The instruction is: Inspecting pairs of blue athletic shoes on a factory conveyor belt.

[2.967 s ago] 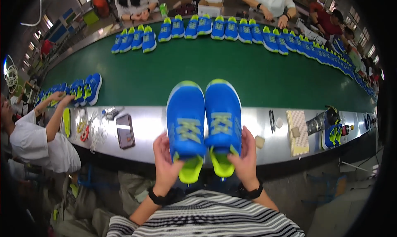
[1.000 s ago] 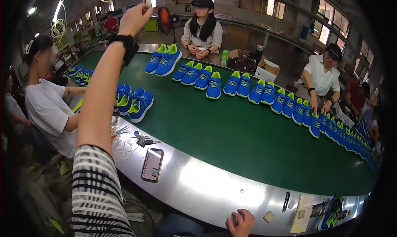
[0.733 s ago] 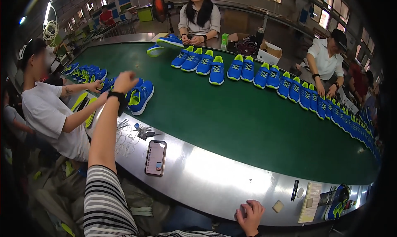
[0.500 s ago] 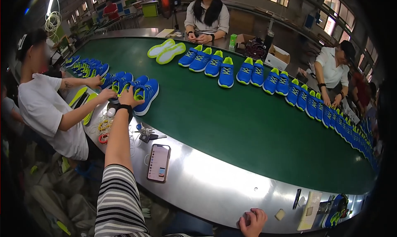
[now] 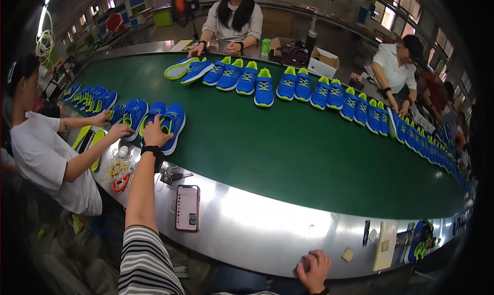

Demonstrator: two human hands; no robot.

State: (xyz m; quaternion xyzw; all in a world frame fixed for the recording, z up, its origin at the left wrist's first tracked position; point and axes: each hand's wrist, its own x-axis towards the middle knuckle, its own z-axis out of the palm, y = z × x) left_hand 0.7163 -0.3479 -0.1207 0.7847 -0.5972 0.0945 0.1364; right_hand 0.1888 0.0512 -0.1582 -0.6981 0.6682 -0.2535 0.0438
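Shoe pair (image 5: 177,119) w/ L hand on it: bright blue uppers, lime-green lining + collar, white midsole. Sits upright on green belt (image 5: 288,156), near L edge, just beside metal table strip (image 5: 267,207); toes pt away, heels twd wearer. Laces mostly hidden.

L hand (image 5: 154,134): fingers part-bent, reaching over heel openings of both shoes, thumb out to R; touching, but can't tell if gripped firmly. R hand (image 5: 314,270): lying at table edge, fingers loosely curled, nothing seen in it.

Next L: co-worker in white tee (image 5: 49,156), hands on adj. blue shoes (image 5: 136,112).

Containers, far side: white box (image 5: 323,67), open top, contents can't tell; cardboard box (image 5: 281,41) behind dark bundle (image 5: 289,55), inside not clear; small green carton (image 5: 265,48); dark tumbler (image 5: 311,40).

Vs 0.5 s ago: far pair (image 5: 197,71) was soles-up on belt; now one shoe tipped w/ sole edge showing, other nearly upright, opp. co-worker's hand (image 5: 197,50) at it. L hand at same near pair as then; at 1.0 s ago it was raised high, off shoes. R hand about same spot on table edge.
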